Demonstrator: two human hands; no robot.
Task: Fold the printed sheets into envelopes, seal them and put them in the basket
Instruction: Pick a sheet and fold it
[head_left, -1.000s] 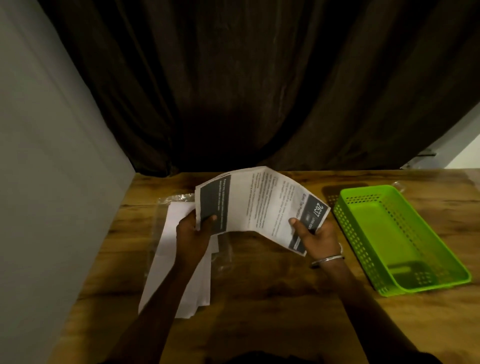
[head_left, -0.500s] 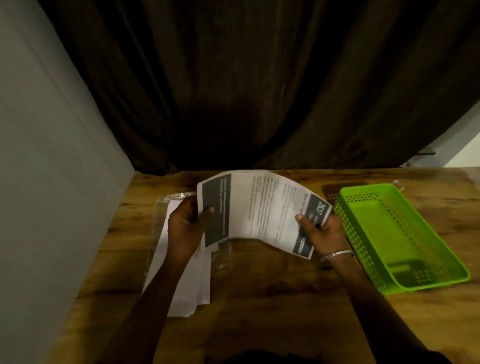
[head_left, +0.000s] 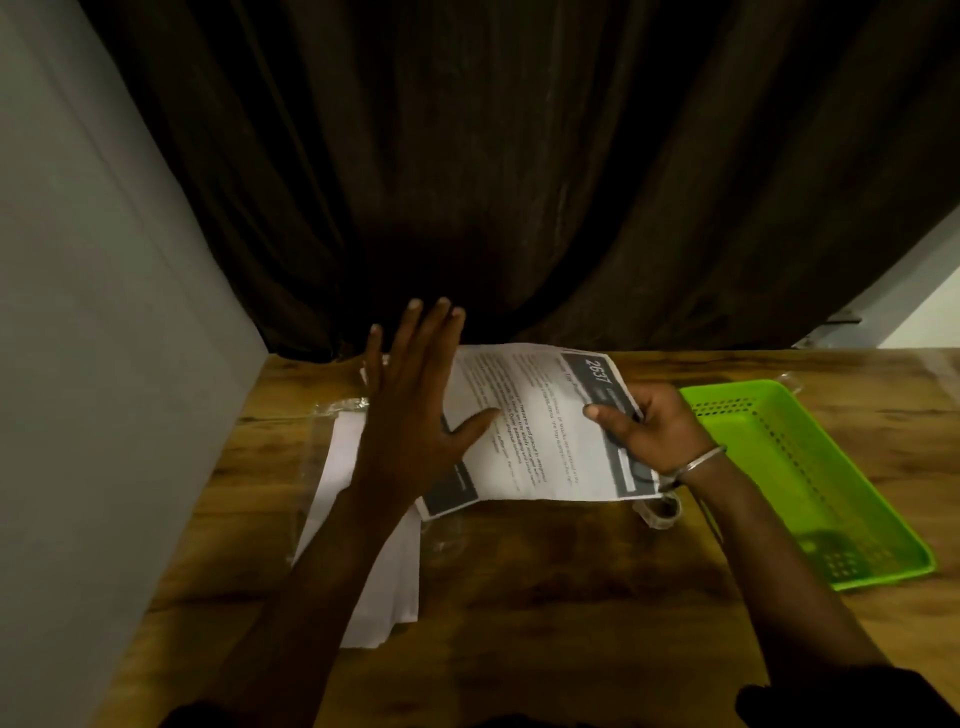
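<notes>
On the near part of the wooden table (head_left: 519, 597), a stack of white paper (head_left: 384, 566) lies to the left, its long axis running away from the person, partly under the left forearm. A roll of clear tape (head_left: 662, 509) rests just beside the right wrist.

Further out, the printed sheet (head_left: 540, 436) lies roughly flat, long axis running left to right. The right hand (head_left: 649, 431) is closed on its right end, thumb on top over the dark header band. The left hand (head_left: 415, 410) is spread wide, fingers straight and holding nothing; its palm sits over the sheet's left end, thumb resting on the print. Whether the palm presses the paper cannot be told.

Judgement: the fold is not yet made. Both hands are already at the sheet, one at each end, so a fold would bring one end across the long axis toward the other.

The green basket (head_left: 841, 577) stands to the right, nearer the right hand, with no envelopes visible inside. A dark curtain (head_left: 493, 171) closes the far side.
</notes>
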